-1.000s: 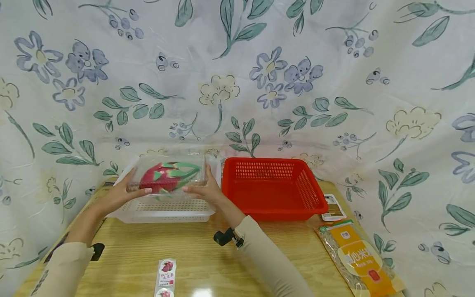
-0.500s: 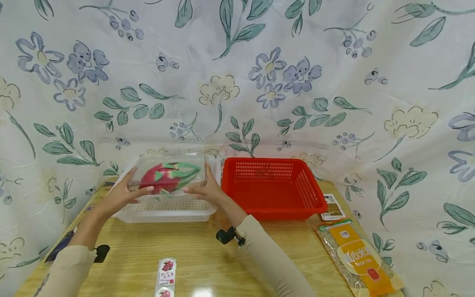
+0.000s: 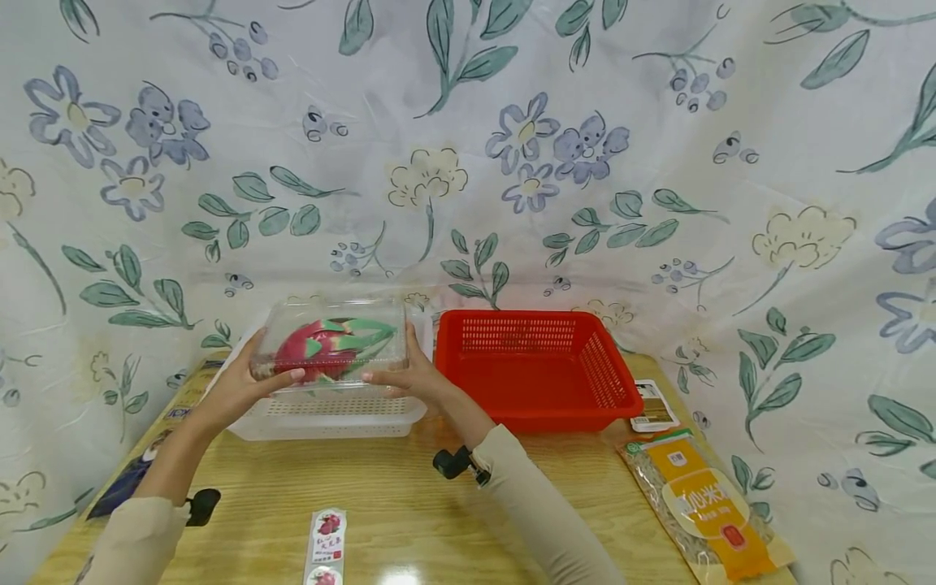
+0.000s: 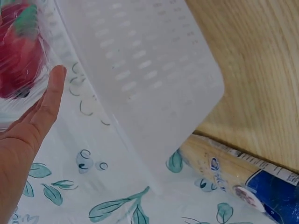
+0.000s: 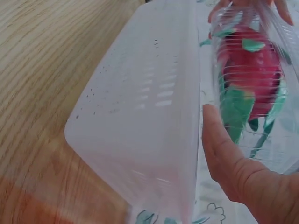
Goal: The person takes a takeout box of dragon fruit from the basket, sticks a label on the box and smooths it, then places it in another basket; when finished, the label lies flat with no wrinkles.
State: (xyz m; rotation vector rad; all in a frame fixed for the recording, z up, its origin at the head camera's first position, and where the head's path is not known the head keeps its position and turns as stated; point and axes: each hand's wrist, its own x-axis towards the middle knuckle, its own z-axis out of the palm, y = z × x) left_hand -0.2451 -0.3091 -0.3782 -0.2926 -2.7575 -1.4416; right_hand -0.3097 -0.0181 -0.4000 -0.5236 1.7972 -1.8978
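A clear plastic box with a red and green dragon fruit inside is held between both hands, tilted, over the white basket. My left hand grips the box's left end, thumb along its front. At the other end, my right hand holds it the same way. From the right wrist, the clear box appears beside the basket's rim, above it. The fingers behind the box are mostly hidden in the head view.
A red basket stands right of the white one. Beyond it lie a small white packet and an orange millet bag. A dragon fruit sticker strip lies in front. A blue and yellow packet lies at the left edge.
Both hands keep hold of the clear box over the white basket. The left forearm has swung slightly right, showing more of the blue packet; the box has barely moved.
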